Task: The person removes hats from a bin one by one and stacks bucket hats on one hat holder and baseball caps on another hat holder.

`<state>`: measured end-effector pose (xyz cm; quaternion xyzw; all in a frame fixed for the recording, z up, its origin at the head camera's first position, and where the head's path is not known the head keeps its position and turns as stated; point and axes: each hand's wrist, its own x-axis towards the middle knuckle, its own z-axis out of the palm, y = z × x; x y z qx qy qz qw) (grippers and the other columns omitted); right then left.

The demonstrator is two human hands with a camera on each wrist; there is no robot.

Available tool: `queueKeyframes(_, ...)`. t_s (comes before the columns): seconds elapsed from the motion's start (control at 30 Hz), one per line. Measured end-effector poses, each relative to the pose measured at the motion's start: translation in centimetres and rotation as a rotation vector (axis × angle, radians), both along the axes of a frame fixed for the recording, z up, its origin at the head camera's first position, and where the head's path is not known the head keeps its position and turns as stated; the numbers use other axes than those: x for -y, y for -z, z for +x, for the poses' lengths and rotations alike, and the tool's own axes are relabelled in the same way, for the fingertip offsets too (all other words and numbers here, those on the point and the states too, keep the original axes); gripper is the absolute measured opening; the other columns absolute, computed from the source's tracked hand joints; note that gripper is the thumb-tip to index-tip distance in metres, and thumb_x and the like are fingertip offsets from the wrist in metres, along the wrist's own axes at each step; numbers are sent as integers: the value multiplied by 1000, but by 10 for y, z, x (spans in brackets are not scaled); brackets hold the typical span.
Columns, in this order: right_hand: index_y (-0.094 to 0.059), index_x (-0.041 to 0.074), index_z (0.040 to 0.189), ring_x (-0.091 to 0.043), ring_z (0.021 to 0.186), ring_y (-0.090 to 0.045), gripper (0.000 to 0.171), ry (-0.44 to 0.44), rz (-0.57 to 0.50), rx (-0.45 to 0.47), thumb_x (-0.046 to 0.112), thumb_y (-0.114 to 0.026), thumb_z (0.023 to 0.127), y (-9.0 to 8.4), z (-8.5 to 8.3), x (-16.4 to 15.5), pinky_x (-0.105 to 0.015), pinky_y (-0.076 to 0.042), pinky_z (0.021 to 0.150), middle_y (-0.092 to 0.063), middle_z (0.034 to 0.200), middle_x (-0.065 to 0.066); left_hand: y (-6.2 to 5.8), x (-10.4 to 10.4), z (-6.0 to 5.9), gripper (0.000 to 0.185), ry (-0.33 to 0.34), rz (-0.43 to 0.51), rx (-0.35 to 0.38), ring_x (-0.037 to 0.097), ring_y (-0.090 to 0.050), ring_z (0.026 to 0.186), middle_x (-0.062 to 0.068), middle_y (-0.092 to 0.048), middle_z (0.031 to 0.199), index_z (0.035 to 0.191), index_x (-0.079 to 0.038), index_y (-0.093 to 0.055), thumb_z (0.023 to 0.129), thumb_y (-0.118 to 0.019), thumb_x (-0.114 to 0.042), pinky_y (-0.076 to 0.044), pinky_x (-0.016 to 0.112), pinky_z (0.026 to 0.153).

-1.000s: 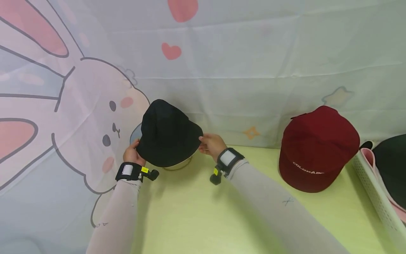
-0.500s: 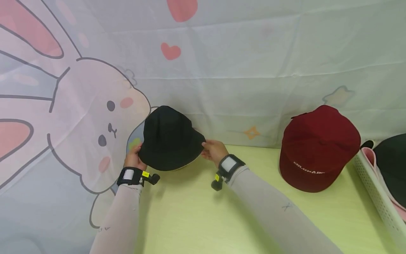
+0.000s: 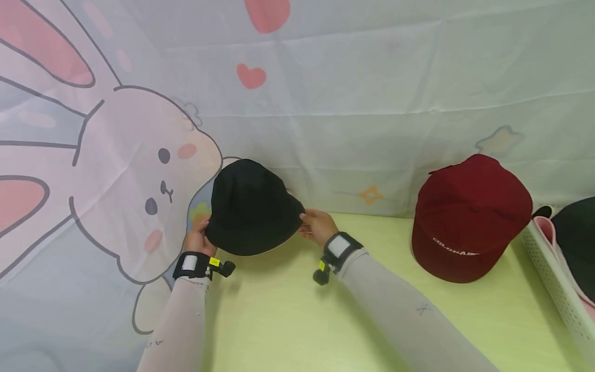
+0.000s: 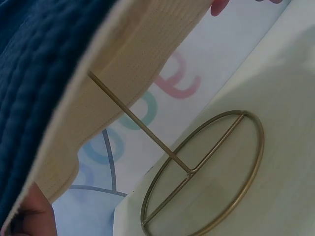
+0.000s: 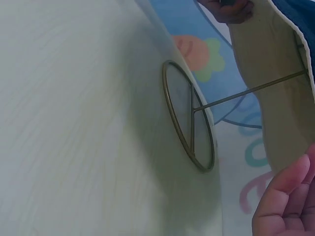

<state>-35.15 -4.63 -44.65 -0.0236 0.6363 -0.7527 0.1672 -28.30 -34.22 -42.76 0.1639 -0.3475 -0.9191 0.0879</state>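
A black bucket hat (image 3: 253,212) with a cream lining (image 4: 118,93) is held crown up by both hands. My left hand (image 3: 200,237) grips the left side of its brim, with the thumb on top. Opposite, my right hand (image 3: 319,227) pinches the right side between thumb and fingers. In the wrist views a thin brass-coloured hat stand (image 4: 190,172) stands on the table under the hat, its rod running up inside. The round wire base (image 5: 170,103) shows below the brim; the top of the stand is hidden by the hat.
A dark red cap (image 3: 474,206) with white lettering stands on the pale yellow-green table (image 3: 288,310) at the right. Beyond it is a white perforated basket (image 3: 553,279) holding a dark hat (image 3: 578,237) and something pink. A printed cloth backdrop (image 3: 348,103) closes off the back and left.
Both hands have lowered the bucket hat and shifted it slightly right. Its crown has levelled out, and the stand's base, visible in the head view a second ago, is now covered by the brim.
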Motion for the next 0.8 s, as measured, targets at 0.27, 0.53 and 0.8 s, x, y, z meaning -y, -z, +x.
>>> queueKeyframes(0.27, -54, -3, 140, -9, 72, -61, 40, -28, -20, 7, 13, -56, 103, 2, 8, -3, -18, -55, 68, -63, 94, -2, -2, -7, 11, 38, 11, -52, 23, 9, -64, 104, -6, -68, 102, 140, -9, -45, 109, -23, -7, -39, 22, 113)
queueKeyframes(0.53, -55, 0, 140, -9, 73, -61, 40, -43, 0, 5, 15, -57, 103, 8, 10, -4, -18, -56, 70, -65, 96, -2, 6, -8, 22, 31, 22, -34, -54, 9, -69, 93, -3, -72, 97, 114, -10, -56, 109, -25, -6, -54, 22, 85)
queueKeyframes(0.8, -54, 1, 142, -8, 73, -61, 42, -48, -15, 10, 14, -58, 102, 12, 12, -6, -18, -55, 68, -64, 92, 0, 5, -12, 26, 50, -8, -33, 35, 4, -62, 99, -5, -56, 126, 159, -13, -19, 110, -26, -9, -45, 19, 102)
